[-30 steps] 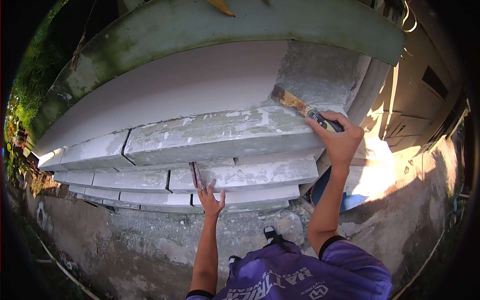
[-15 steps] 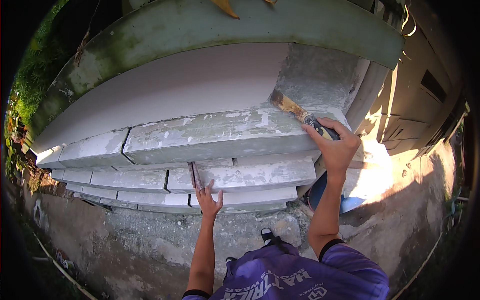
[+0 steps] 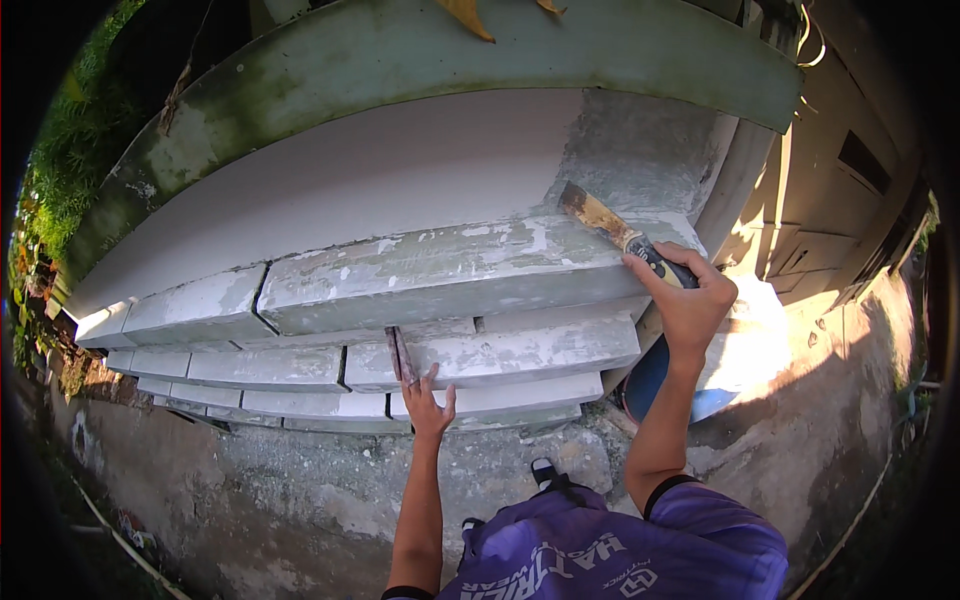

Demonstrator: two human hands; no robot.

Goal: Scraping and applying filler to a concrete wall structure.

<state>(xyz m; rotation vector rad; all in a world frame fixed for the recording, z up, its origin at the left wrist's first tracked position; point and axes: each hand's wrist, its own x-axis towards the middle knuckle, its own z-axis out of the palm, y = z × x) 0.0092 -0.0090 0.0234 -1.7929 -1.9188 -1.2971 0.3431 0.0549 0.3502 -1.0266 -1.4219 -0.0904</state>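
My right hand (image 3: pixel 690 300) grips the dark handle of a putty knife (image 3: pixel 603 221); its stained blade touches the rough grey patch (image 3: pixel 640 140) just above the top edge of a flaking white-and-grey ledge (image 3: pixel 400 280). Lower down, my left hand (image 3: pixel 428 405) is at the middle ledge (image 3: pixel 520 350), its fingers partly spread around the lower end of a narrow, paint-stained tool (image 3: pixel 400 352) that points upward; I cannot make out what kind of tool it is. The smooth pale wall (image 3: pixel 350 170) rises behind the top ledge.
A mossy green curved panel (image 3: pixel 400 55) overhangs the wall. Plants (image 3: pixel 70 170) line the left. A blue tub (image 3: pixel 650 380) sits beside the ledges at right, near a sunlit beige door (image 3: pixel 840 230). My feet stand on stained concrete (image 3: pixel 250 490) below.
My right hand and the putty knife have shifted slightly to the right over the last half second. My left hand stays at the middle ledge; the whole view has moved a little.
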